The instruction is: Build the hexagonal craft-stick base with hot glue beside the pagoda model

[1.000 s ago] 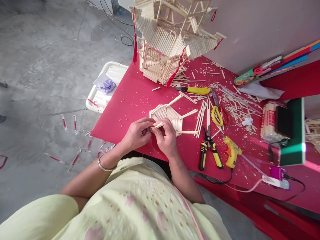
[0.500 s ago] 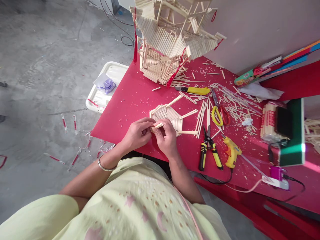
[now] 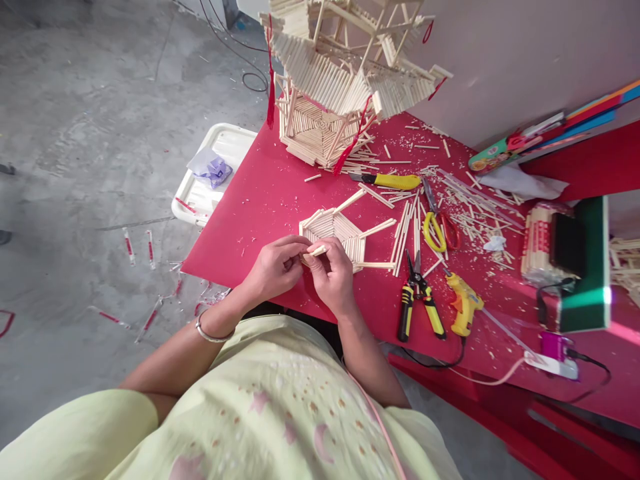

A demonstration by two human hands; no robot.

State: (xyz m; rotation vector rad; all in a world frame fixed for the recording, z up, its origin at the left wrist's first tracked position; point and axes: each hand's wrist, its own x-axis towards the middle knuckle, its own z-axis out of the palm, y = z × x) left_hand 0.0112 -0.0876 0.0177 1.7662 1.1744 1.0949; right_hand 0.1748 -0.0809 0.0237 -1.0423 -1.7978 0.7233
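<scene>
No movement is registered since the earlier frames; both hands are kept in the same position. A short wooden stick [image 3: 317,251] is pinched between the closed fingertips of the left hand [image 3: 274,268] and the right hand [image 3: 332,275], at the near edge of the red table [image 3: 270,193]. Just beyond it lies the hexagonal stick panel [image 3: 336,233]. Yellow-handled pliers [image 3: 417,293] and a glue gun [image 3: 463,303] lie to the right.

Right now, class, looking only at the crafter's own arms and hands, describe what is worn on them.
The left hand and right hand are bare, without gloves. A thin silver bangle circles the left wrist. Both forearms are uncovered; a pale yellow-green short sleeve with the garment's small pink print covers the left upper arm.
</scene>
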